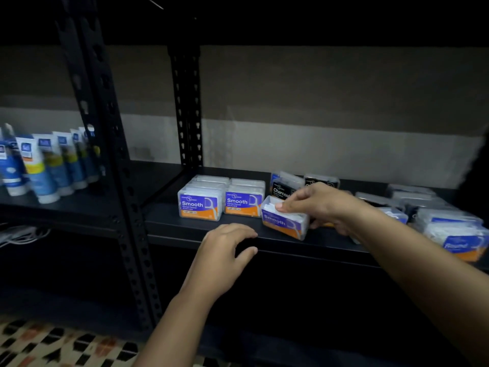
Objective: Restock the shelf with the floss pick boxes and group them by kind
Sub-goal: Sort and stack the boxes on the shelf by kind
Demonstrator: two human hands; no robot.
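Two rows of clear "Smooth" floss pick boxes (200,205) with purple-and-orange labels stand side by side on the black shelf (211,229); the second row (244,201) is just right of the first. My right hand (315,205) grips another Smooth box (284,223) by its top, tilted, right of those rows near the shelf's front. Black "Charcoal" boxes (281,190) stand behind it. My left hand (225,250) hovers at the shelf's front edge, fingers loosely curved and holding nothing.
More floss pick boxes (449,231) lie in a loose, blurred heap at the shelf's right end. Blue-and-white tubes (45,165) line the neighbouring shelf to the left, past a black perforated upright (116,160). A patterned floor (53,345) shows below.
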